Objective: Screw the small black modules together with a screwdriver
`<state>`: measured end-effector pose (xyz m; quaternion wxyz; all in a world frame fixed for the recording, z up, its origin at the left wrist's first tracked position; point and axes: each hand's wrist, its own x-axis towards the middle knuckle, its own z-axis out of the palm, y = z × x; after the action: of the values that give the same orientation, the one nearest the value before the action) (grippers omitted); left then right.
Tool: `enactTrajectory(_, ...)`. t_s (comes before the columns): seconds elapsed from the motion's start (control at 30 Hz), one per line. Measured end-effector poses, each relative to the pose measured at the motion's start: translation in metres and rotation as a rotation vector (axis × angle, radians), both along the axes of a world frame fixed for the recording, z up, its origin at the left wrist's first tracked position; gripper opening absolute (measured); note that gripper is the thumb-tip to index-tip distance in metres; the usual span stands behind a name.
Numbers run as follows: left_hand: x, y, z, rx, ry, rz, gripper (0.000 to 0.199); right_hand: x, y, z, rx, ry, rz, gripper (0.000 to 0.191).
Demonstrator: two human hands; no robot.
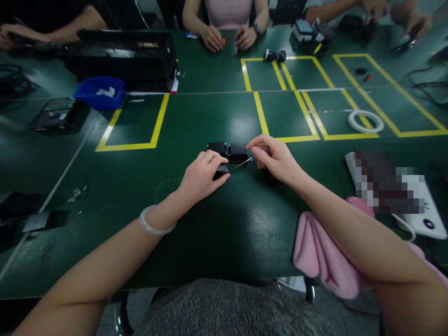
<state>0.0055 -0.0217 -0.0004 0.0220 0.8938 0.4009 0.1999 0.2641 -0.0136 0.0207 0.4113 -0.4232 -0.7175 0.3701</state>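
Observation:
My left hand (pixel 201 176) is closed on a small dark block-like part (pixel 220 169), gripped between thumb and fingers just above the green table. My right hand (pixel 276 157) pinches a thin screwdriver (pixel 241 164), its shaft slanting down and left so the tip reaches the part by my left thumb. Whether the tip touches a screw is too small to tell. Right behind the part sit two black boxy pieces side by side, a left one (pixel 217 148) and a right one (pixel 238 150). Something dark under my right palm is mostly hidden.
Yellow tape marks (pixel 157 126) run across the green table (pixel 196 242). A blue bin (pixel 100 92) stands left, before a long black case (pixel 119 58). Right are a tape roll (pixel 366 121), a white power strip (pixel 432 210) and a pink cloth (pixel 320 247). Other people's hands work opposite.

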Motion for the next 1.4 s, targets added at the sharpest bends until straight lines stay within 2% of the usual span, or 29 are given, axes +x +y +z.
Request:
enactTrajectory(0.1,0.0001,-0.0002,-0.0003,0.004,0.001,0.002,0.027,0.0001,-0.0002,0.0005,-0.032,-0.030,-0.002,0.021)
enactTrajectory(0.23,0.0005,-0.0003,-0.0008,-0.005,-0.009,0.010,0.028,-0.0004,-0.0003,-0.0004,0.016,-0.005,0.000,0.009)
enactTrajectory(0.47,0.0002,0.0000,-0.0002,-0.003,-0.010,0.001,0.027,0.0000,-0.0004,-0.0011,-0.028,-0.037,-0.005,0.018)
enactTrajectory(0.57,0.0001,0.0000,-0.0002,-0.002,-0.004,-0.003,0.028,-0.0002,-0.0004,-0.0018,0.018,-0.012,-0.002,0.011)
enactTrajectory(0.67,0.0003,0.0001,-0.0007,-0.006,-0.001,0.006,0.027,0.0001,-0.0001,-0.0019,0.033,-0.001,-0.001,0.013)
enactTrajectory(0.8,0.0005,0.0000,-0.0013,-0.003,-0.008,0.011,0.027,0.0008,-0.0002,-0.0007,-0.036,-0.035,0.001,0.022)
enactTrajectory(0.93,0.0005,-0.0003,-0.0007,-0.007,-0.012,0.007,0.027,-0.0001,-0.0008,-0.0009,-0.002,-0.013,-0.002,0.012)
enactTrajectory(1.2,0.0004,0.0000,-0.0012,-0.001,-0.010,0.008,0.027,-0.0001,-0.0008,0.0003,-0.044,-0.030,-0.004,0.019)
enactTrajectory(1.4,0.0005,-0.0007,0.0003,-0.006,-0.010,0.004,0.027,-0.0003,-0.0009,-0.0010,0.021,0.005,-0.001,0.011)
